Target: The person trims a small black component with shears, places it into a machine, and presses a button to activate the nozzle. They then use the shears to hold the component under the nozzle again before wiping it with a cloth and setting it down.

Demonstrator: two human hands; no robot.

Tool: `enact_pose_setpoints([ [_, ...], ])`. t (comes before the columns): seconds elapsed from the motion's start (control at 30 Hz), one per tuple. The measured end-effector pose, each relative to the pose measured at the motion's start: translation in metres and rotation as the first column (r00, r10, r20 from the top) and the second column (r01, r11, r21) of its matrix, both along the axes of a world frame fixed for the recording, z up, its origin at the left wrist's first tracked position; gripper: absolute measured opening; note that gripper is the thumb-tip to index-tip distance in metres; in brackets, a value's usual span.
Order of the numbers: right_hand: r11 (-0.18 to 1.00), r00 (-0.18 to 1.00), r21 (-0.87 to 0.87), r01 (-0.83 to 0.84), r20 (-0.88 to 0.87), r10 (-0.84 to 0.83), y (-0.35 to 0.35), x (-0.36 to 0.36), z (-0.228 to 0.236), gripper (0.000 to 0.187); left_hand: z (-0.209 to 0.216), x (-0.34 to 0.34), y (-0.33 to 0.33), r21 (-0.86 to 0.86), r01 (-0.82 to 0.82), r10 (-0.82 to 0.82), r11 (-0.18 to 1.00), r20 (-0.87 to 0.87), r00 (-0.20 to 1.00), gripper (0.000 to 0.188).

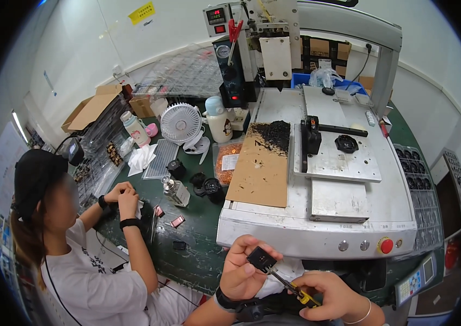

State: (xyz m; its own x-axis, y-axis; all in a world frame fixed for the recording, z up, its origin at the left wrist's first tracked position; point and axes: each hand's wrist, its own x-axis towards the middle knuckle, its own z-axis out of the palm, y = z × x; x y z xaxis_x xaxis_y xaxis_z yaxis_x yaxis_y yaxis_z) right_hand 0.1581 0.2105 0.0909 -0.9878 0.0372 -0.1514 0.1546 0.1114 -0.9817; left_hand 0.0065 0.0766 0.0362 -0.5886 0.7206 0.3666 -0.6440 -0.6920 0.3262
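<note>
My left hand (245,268) pinches a small square black plastic part (261,258) between thumb and fingers, in front of the machine. In my right hand (332,294) is a slim tool with a yellow-and-black handle (305,298). Its metal shaft (283,279) points up and left and reaches the lower edge of the black part; whether it is a knife or a screwdriver I cannot tell. Behind my hands stands the white bench machine (274,239), with a black round part (346,143) and a black clamp block (311,136) on its metal plate (350,163).
At left a co-worker (95,261) sits with both hands together over the green table (198,255). Cardboard with black shavings (257,179) lies on the machine. Nearby are a glass bottle (176,193), a white fan (181,125), a red button (386,246) and black trays (418,190).
</note>
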Motion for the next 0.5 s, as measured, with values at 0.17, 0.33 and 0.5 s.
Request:
enact_pose_setpoints([
  [0.17, 1.000, 0.999, -0.012, -0.025, 0.020, 0.025, 0.008, 0.006, 0.012, 0.044, 0.006, -0.004, -0.004, -0.055, -0.037, 0.031, 0.998, -0.094, 0.995, 0.042],
  [0.33, 0.960, 0.987, -0.274, -0.055, 0.128, 0.093, 0.048, 0.019, 0.046, 0.046, 0.006, -0.006, -0.010, -0.299, -0.219, 0.133, 0.929, -0.284, 0.950, 0.039],
  [0.5, 0.993, 0.983, -0.078, 0.090, 0.166, -0.076, 0.090, 0.003, 0.096, 0.041, 0.036, -0.010, -0.010, -0.458, -0.259, -0.127, 0.850, -0.657, 0.743, 0.032],
])
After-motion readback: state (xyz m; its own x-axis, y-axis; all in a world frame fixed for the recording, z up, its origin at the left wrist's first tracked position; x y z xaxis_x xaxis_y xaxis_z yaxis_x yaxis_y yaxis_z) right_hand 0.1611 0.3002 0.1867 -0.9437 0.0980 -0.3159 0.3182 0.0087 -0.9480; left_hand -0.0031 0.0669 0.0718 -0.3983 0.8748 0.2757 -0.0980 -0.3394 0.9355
